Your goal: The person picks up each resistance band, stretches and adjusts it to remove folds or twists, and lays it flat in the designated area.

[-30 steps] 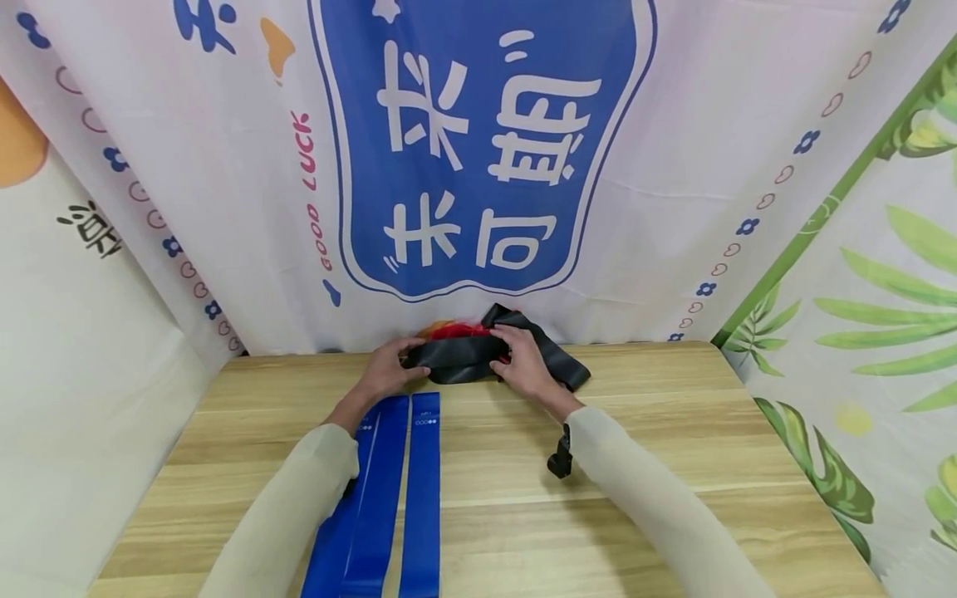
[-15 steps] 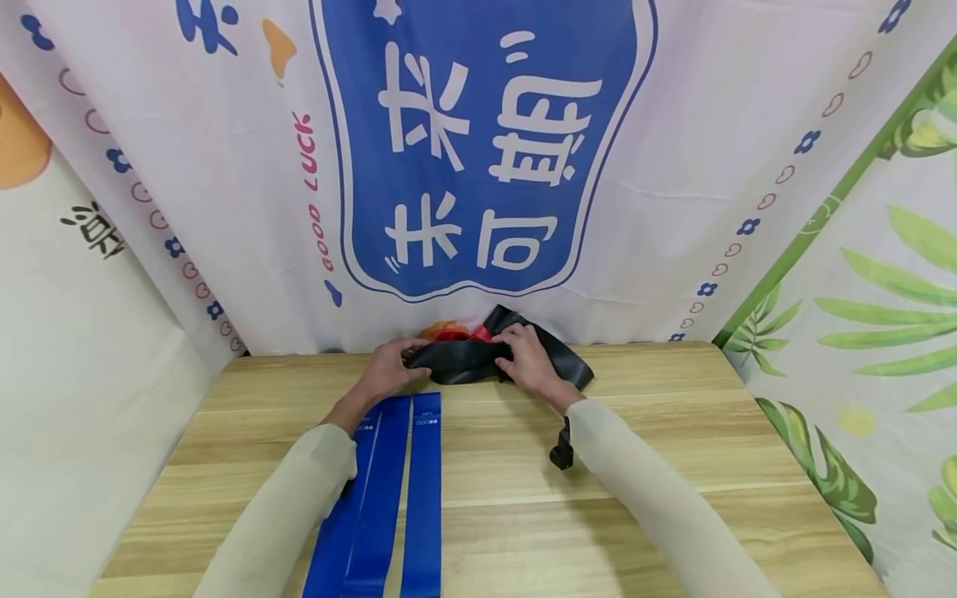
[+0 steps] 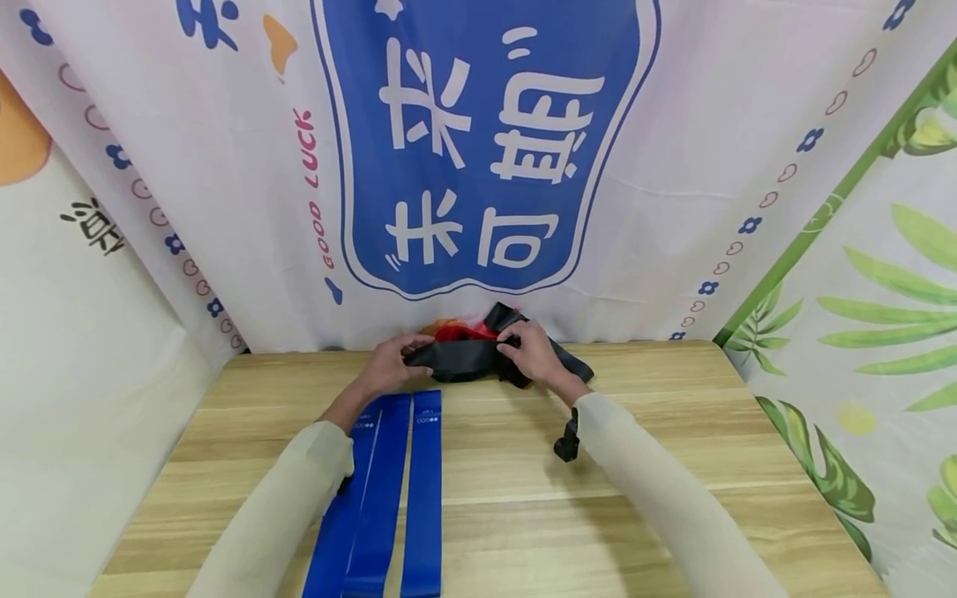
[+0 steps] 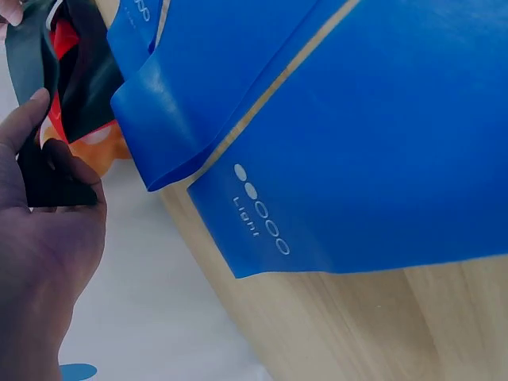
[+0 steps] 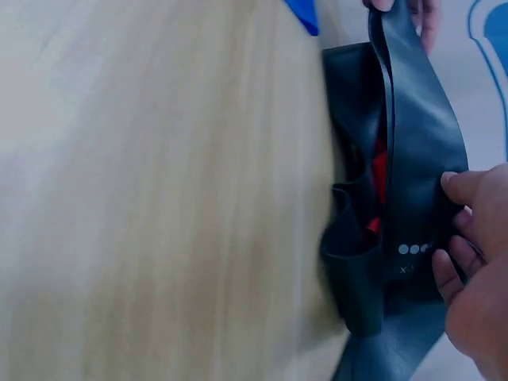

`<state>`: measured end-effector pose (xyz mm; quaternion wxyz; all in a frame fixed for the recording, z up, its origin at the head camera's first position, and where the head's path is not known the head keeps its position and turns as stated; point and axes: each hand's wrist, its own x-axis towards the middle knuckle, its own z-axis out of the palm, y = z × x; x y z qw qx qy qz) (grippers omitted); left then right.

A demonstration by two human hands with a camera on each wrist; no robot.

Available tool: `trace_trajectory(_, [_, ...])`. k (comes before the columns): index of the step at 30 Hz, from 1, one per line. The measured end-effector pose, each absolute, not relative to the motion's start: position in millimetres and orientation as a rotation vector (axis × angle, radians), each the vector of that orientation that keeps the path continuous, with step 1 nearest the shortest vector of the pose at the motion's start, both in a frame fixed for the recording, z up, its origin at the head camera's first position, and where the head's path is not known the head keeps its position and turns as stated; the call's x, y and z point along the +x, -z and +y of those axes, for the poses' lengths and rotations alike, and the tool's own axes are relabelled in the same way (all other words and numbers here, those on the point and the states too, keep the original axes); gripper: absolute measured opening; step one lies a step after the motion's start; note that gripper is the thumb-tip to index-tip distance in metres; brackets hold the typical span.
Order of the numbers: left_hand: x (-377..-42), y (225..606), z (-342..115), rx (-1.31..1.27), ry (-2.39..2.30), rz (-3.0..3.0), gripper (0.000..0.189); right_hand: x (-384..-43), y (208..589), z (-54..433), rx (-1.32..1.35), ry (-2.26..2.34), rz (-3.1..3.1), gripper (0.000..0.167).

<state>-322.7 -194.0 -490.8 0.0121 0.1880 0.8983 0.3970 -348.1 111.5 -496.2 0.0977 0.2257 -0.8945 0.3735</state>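
Near the table's back edge a black resistance band [image 3: 463, 360] is stretched sideways between both hands. My left hand [image 3: 387, 365] pinches its left end; in the left wrist view the thumb and fingers [image 4: 67, 167] close round the folded black rubber. Thumb and fingertips of my right hand [image 3: 532, 353] pinch the band's upper edge farther right. White dots and lettering on the band's face [image 5: 413, 250] show in the right wrist view. More black band [image 3: 571, 361] lies loosely folded behind and under the right hand. A red band [image 3: 473, 330] pokes out behind the black one.
Blue resistance bands [image 3: 422, 498] lie lengthwise on the wooden table [image 3: 598, 531], partly under the left forearm; one is marked "Light". Something orange [image 3: 441, 325] sits at the back beside the red band. A printed curtain [image 3: 635, 274] hangs right behind the table.
My right hand has shifted slightly right, and the black band between the hands now looks straighter and flatter. More of the red band shows behind it. My left hand stays nearly in place.
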Motion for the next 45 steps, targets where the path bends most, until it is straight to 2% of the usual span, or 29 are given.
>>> trace_trajectory(9, [-325.2,486.4,-196.5,0.465,-1.368,2.634,0.057,-351.5,472.4,116.5,0.630,-1.311,-2.678,0.011])
trace_trajectory(15, [-324.8,487.0,-203.6,0.418,-1.501,2.505,0.046,-354.5,468.1,126.7,0.553,-1.521,-2.650,0.009])
trace_trajectory(21, [-318.5,483.8,-186.8,0.450,-1.358,2.593,0.037,-354.5,467.5,134.5,0.508,-1.535,-2.713,0.011])
trace_trajectory(27, [-315.6,486.4,-165.1,0.521,-1.299,2.588,0.041,-350.9,465.8,133.3,0.498,-1.555,-2.726,0.010])
trace_trajectory(36, [-315.2,496.6,-146.4,0.546,-1.297,2.583,0.058,-350.0,466.2,133.5,0.493,-1.600,-2.710,0.010])
trace_trajectory(45, [-314.6,502.6,-128.2,0.595,-1.345,2.609,0.058,-350.6,464.1,135.6,0.399,-1.734,-2.683,0.016])
